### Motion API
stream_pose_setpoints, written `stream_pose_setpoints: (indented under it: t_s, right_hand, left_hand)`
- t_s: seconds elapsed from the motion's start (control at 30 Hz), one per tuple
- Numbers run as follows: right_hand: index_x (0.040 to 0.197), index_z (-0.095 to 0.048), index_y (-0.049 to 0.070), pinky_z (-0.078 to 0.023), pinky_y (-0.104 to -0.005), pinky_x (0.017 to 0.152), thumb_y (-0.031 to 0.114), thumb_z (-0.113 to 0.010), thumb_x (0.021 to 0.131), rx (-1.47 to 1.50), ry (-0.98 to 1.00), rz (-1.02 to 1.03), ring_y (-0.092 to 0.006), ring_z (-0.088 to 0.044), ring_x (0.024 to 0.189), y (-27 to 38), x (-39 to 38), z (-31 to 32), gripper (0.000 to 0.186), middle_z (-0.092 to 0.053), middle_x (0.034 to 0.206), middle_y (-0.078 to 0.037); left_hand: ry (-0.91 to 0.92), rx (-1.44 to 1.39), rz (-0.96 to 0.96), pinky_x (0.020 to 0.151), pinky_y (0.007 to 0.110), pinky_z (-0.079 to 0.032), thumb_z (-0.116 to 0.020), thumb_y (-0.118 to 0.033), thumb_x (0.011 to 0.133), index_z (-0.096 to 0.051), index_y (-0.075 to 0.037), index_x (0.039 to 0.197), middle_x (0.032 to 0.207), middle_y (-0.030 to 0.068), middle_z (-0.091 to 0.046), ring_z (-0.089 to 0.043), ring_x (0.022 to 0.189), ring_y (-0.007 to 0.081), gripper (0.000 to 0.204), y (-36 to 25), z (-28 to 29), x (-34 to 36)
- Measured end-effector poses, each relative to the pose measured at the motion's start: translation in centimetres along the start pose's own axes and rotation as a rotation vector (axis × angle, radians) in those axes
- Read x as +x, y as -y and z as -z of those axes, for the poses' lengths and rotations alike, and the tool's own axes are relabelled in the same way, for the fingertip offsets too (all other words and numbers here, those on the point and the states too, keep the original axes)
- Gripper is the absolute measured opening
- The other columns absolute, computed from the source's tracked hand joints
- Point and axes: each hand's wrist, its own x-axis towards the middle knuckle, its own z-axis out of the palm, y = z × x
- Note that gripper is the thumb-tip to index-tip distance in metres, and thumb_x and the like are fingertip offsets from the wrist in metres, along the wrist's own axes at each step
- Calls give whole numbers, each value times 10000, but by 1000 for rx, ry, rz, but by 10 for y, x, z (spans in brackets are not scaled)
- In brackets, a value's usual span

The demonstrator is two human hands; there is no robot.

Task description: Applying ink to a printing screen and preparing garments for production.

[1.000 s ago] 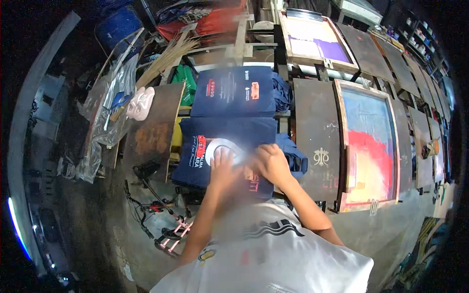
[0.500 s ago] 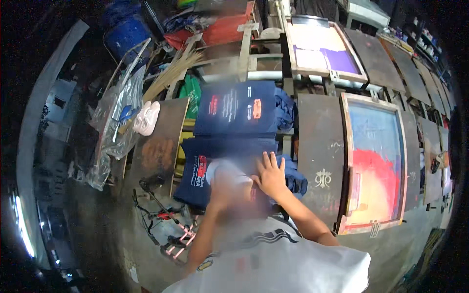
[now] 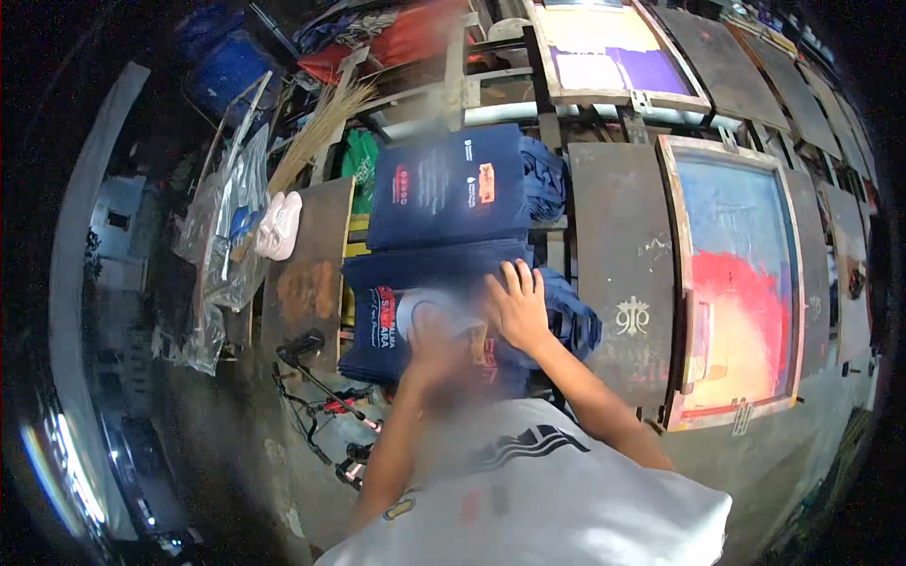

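Observation:
Two stacks of navy fabric bags lie before me, a printed far stack (image 3: pixel 429 222) and a near stack (image 3: pixel 363 275). Their bunched navy handles (image 3: pixel 576 325) stick out to the right. My right hand (image 3: pixel 519 309) rests on the near stack, fingers stretched and apart. Over the print on the top bag lies a white, cloth-like piece (image 3: pixel 415 307) with a rounded edge. My left hand (image 3: pixel 440 347) is on or against this white piece. Blur smears its fingers, so its grip is hidden, and a blurred patch covers part of the bag between my hands.
To the right, a wooden-framed printing screen (image 3: pixel 736 236) with red and pale ink lies on dark boards (image 3: pixel 618 236). Another framed screen (image 3: pixel 618 57) lies beyond. At left are pink shoes (image 3: pixel 279 226), clear plastic sheeting (image 3: pixel 212 292) and a straw broom (image 3: pixel 316 137). A bicycle (image 3: pixel 326 406) stands below.
The view has shifted a little, so the bags and screens sit higher in the picture. My right hand's fingers have drawn slightly closer together. My left hand stays by the white piece.

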Motion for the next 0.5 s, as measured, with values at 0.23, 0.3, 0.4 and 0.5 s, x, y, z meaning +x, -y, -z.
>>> stream_pose_setpoints:
  t_s: [0.23,0.3,0.4,0.5]
  right_hand:
    - [1295,-582,148,-287,-548,1110,344,-670,832,-14,-60,-12,-380,-333,1363,-4,-2,-1,510,-435,1399,-160]
    - [1295,-581,149,-288,-541,1113,342,-675,826,0,-65,13,-382,-335,1361,-2,1,-3,516,-436,1396,-162]
    - [1303,-573,144,-301,-537,1091,373,-688,840,8,-66,54,-387,-326,1365,-6,-4,-5,529,-434,1402,-166]
    - [1298,-578,136,-315,-526,1091,336,-774,764,136,-74,109,-372,-346,1362,-13,-5,4,603,-444,1411,-144]
  left_hand:
    - [-54,29,-62,1133,674,18,-460,-639,941,-19,-58,1567,1616,272,78,140,1482,466,962,14,-20,15]
    - [-102,12,-54,1125,682,33,-458,-642,941,-13,-62,1569,1615,269,101,165,1479,459,963,29,-34,20]
    - [-52,50,-63,1125,676,45,-430,-667,939,9,-77,1572,1612,269,131,186,1472,463,969,36,-33,22]
    - [-75,38,-72,1131,669,43,-426,-685,929,23,-87,1575,1615,258,135,186,1471,467,988,39,-41,28]
